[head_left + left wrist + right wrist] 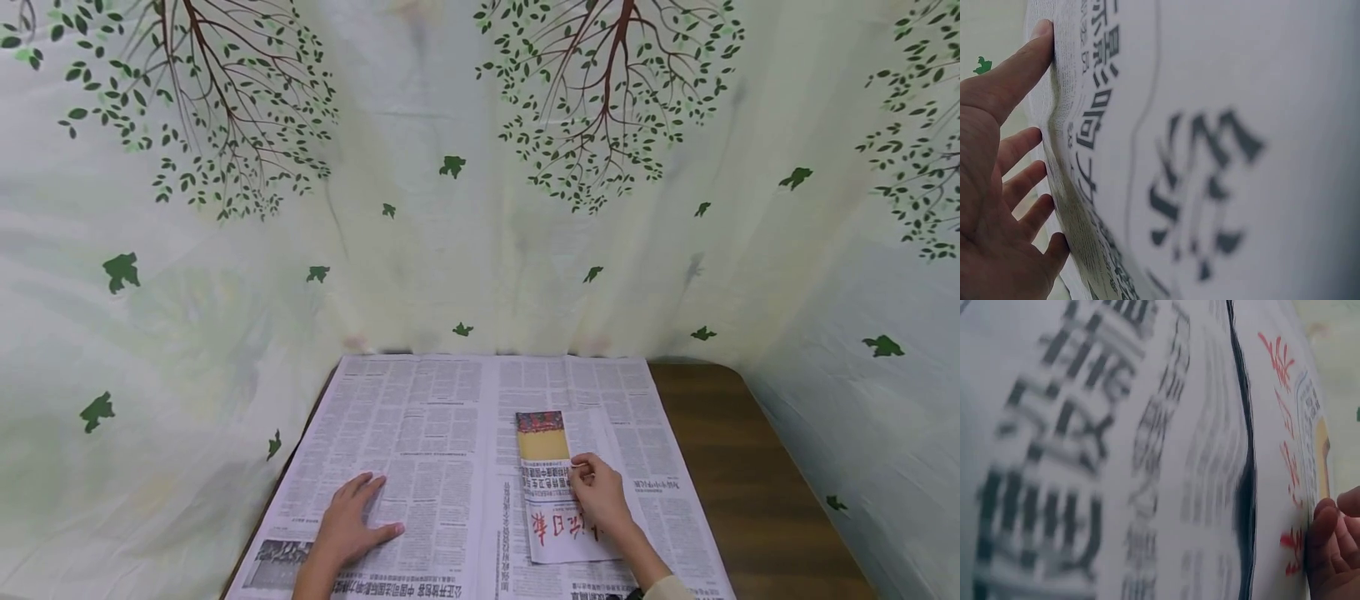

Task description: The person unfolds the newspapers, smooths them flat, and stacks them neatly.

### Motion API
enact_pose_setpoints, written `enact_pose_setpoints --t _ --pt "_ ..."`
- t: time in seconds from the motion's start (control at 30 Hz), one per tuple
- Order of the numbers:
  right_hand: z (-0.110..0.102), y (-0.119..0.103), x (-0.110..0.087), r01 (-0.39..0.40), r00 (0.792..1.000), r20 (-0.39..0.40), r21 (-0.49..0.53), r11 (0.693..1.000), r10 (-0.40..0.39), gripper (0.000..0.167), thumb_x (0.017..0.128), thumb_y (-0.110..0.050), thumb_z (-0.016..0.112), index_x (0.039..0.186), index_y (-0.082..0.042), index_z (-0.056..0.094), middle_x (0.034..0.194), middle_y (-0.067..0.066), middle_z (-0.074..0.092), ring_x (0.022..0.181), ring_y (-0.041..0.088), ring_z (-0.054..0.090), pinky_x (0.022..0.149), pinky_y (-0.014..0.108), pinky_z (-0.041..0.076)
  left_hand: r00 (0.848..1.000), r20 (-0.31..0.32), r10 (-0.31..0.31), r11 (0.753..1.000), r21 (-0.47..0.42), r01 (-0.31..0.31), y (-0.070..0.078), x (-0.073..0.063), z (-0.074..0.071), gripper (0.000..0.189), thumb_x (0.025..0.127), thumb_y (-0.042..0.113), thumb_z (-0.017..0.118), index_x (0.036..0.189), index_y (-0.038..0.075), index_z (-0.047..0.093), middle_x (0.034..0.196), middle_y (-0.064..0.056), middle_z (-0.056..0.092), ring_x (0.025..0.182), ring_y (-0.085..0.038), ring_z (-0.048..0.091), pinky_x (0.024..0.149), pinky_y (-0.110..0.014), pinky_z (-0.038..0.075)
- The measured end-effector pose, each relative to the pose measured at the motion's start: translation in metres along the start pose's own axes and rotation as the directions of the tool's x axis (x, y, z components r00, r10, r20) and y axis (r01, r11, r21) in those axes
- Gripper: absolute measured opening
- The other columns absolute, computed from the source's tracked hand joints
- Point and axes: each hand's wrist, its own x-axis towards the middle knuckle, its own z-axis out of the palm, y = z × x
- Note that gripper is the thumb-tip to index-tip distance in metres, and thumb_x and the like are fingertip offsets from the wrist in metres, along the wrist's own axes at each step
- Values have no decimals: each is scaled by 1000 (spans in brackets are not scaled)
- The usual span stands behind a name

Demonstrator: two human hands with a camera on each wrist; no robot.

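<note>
A sheet of newspaper (427,433) lies spread over the table. My left hand (348,525) rests on its left half with fingers spread; in the left wrist view the fingertips (1047,172) touch the printed sheet. On the right half lies a smaller folded newspaper (546,492), with red characters, black headlines and a yellow and red picture at its far end. My right hand (603,500) is at the right edge of that folded strip, thumb and forefinger curled together there. The right wrist view shows these fingers (1324,525) beside the red print, the pinch partly hidden.
Bare brown tabletop (750,467) shows along the right side. A pale curtain (525,250) printed with trees and green leaves hangs behind the table and on both sides. A photograph (277,565) is printed at the sheet's near left corner.
</note>
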Motion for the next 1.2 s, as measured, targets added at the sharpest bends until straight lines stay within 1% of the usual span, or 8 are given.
enact_pose_setpoints --t 0.1,0.2,0.33,0.5,0.7,0.83,1.07,1.2 --pt "-12 6 -2 7 999 -32 -57 998 -9 28 92 -11 70 119 -6 67 92 3 67 61 10 55 52 23 45 1000 1 -2 1000 -5 2 1 0 0 111 62 73 85 149 11 54 157 -22 43 144 -52 36 111 -71 36" --pt "-23 11 -4 0 999 -54 -103 995 -5 26 91 -11 71 117 -7 68 94 3 68 62 10 53 54 22 43 1000 -4 -1 1000 -7 1 1 0 -1 111 62 72 85 149 11 55 157 -22 43 144 -51 36 110 -71 36" --pt "-36 21 -3 -27 997 -75 -143 989 16 23 91 -13 71 113 -9 69 96 2 68 63 11 53 55 23 42 1000 -5 0 1000 -6 -1 2 0 -1 111 62 72 85 149 10 54 157 -22 43 144 -51 36 110 -71 36" --pt "-51 34 -5 -65 994 -104 -183 981 47 27 90 -13 70 116 -7 70 99 5 69 68 13 53 60 24 42 1000 -1 10 1000 1 -10 2 1 -3 111 62 72 85 149 11 54 157 -22 43 144 -52 37 110 -71 36" --pt "-63 44 -10 -15 990 -136 -265 964 -22 32 86 -8 71 118 -4 69 101 7 67 81 16 55 71 30 44 1000 3 11 1000 4 -11 1 2 -3 112 62 74 84 149 11 54 157 -22 43 144 -51 37 110 -70 37" --pt "-70 44 -14 16 991 -122 -294 956 -54 36 84 -6 72 119 -1 68 102 10 66 85 20 57 75 35 46 1000 -4 11 1000 -1 -11 -1 3 -1 112 62 74 84 149 11 54 157 -22 43 144 -52 37 110 -71 37" --pt "-76 43 -16 -3 999 -47 -322 947 -13 56 81 -21 82 129 0 63 109 11 65 87 21 57 76 38 46 1000 5 4 1000 0 -4 -3 4 2 113 62 76 83 149 10 54 156 -23 43 143 -52 37 110 -70 36" --pt "-76 45 -17 23 999 -38 -330 944 -38 48 81 -18 82 124 -1 68 109 10 67 88 20 59 78 38 47 1000 15 8 1000 -12 -7 -1 3 1 112 63 74 84 149 8 54 156 -25 43 142 -53 38 111 -69 36"
